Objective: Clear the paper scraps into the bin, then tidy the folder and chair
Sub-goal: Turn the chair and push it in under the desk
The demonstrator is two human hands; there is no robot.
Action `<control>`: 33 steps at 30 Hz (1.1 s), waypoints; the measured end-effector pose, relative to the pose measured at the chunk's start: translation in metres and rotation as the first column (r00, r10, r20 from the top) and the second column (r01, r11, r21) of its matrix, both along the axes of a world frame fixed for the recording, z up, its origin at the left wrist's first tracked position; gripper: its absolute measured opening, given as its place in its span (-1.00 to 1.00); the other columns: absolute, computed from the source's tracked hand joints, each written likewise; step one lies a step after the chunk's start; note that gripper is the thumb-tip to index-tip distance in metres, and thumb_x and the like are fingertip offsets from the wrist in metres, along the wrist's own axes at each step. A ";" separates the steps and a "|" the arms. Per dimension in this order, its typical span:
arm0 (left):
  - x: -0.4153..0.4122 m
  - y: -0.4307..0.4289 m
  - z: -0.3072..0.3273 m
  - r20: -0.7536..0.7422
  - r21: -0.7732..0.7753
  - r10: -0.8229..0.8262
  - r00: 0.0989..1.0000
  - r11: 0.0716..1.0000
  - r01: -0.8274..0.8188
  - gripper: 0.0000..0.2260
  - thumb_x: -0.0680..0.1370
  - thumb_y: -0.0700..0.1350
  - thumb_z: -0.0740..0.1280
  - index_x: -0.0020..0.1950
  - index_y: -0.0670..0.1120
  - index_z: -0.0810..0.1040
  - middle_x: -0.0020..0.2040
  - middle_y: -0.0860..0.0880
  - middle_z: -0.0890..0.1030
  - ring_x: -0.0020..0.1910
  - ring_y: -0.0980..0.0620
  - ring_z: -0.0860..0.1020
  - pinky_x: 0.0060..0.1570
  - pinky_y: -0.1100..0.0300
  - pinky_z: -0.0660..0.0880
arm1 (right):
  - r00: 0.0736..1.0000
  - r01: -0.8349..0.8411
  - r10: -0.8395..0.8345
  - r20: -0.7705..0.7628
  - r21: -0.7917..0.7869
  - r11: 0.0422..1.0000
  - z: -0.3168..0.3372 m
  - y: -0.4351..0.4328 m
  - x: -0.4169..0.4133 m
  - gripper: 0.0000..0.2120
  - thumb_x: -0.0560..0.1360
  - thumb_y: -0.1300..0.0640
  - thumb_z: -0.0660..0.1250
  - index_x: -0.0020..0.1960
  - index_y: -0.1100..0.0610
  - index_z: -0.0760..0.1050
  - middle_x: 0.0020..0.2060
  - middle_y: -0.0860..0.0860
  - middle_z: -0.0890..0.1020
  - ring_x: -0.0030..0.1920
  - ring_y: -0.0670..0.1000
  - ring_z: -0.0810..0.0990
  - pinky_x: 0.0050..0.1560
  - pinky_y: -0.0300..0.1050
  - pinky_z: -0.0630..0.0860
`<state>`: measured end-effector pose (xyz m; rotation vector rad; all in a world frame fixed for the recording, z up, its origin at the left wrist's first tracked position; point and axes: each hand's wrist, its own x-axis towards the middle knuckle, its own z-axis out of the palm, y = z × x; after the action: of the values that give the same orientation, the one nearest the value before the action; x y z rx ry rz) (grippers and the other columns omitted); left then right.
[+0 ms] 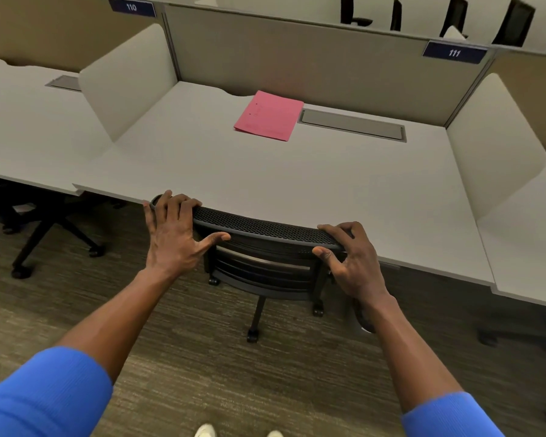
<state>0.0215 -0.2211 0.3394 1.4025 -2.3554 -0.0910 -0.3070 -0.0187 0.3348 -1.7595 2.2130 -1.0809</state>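
Beige cubicle partitions (312, 58) — brown carpet (202, 357)

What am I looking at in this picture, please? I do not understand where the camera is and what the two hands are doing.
The camera sits on a person's head and looks forward and down, so you see their own arms in blue sleeves. There is no machine. The left hand and the right hand both grip the top edge of a black mesh office chair, whose back is close against the front edge of a white desk. On the desk, near the back partition, lies a closed pink folder, beside a grey cover plate. No paper scraps or bin are visible.
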 end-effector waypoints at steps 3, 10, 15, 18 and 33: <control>-0.003 -0.006 0.000 0.006 -0.002 -0.012 1.000 1.000 0.012 -0.09 0.36 0.71 0.04 0.39 0.03 0.40 0.44 -0.07 0.38 0.64 -0.21 0.18 0.65 -0.38 -0.16 | 1.000 0.005 -0.005 0.000 0.003 1.000 0.002 -0.006 -0.003 -0.43 0.53 -0.40 0.28 0.40 -0.10 0.58 0.16 -0.02 0.47 0.18 0.02 0.53 0.17 -0.10 0.56; -0.001 -0.020 -0.005 0.004 -0.012 -0.033 0.999 0.999 0.033 -0.09 0.41 0.67 0.00 0.43 0.00 0.39 0.45 -0.09 0.37 0.66 -0.23 0.17 0.65 -0.38 -0.18 | 1.000 0.009 -0.009 0.003 -0.002 1.000 0.001 -0.012 0.000 -0.40 0.54 -0.43 0.26 0.40 -0.09 0.58 0.16 -0.02 0.47 0.18 0.02 0.53 0.18 -0.08 0.58; 0.001 -0.023 -0.008 -0.001 -0.020 -0.031 1.000 0.999 0.031 -0.09 0.41 0.67 0.01 0.42 -0.02 0.38 0.45 -0.11 0.36 0.66 -0.23 0.17 0.66 -0.37 -0.19 | 1.000 0.013 -0.013 0.006 0.007 1.000 0.001 -0.015 0.002 -0.39 0.54 -0.46 0.23 0.41 -0.11 0.57 0.17 -0.05 0.46 0.18 -0.02 0.52 0.16 -0.25 0.49; 0.001 -0.024 -0.010 0.002 -0.026 -0.033 0.999 0.999 0.033 -0.10 0.42 0.67 0.02 0.41 -0.02 0.38 0.45 -0.11 0.35 0.66 -0.23 0.17 0.65 -0.39 -0.17 | 1.000 0.015 -0.015 0.006 0.023 1.000 0.002 -0.015 0.002 -0.38 0.54 -0.47 0.22 0.41 -0.11 0.57 0.17 -0.05 0.46 0.18 -0.02 0.52 0.16 -0.32 0.44; 0.010 -0.018 0.005 0.150 0.062 -0.090 0.985 0.995 0.082 -0.05 0.47 0.65 -0.09 0.60 0.00 0.24 0.68 -0.16 0.13 0.75 -0.21 -0.10 0.67 -0.35 -0.21 | 0.989 0.141 -0.135 -0.053 0.136 0.981 0.019 -0.001 0.015 0.00 0.40 -0.63 0.23 0.63 -0.04 0.19 0.46 0.06 0.44 0.47 0.11 0.42 0.48 0.18 0.43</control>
<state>0.0318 -0.2392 0.3442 1.3772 -2.5575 -0.0758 -0.2922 -0.0198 0.3536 -1.6088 2.4039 -0.8950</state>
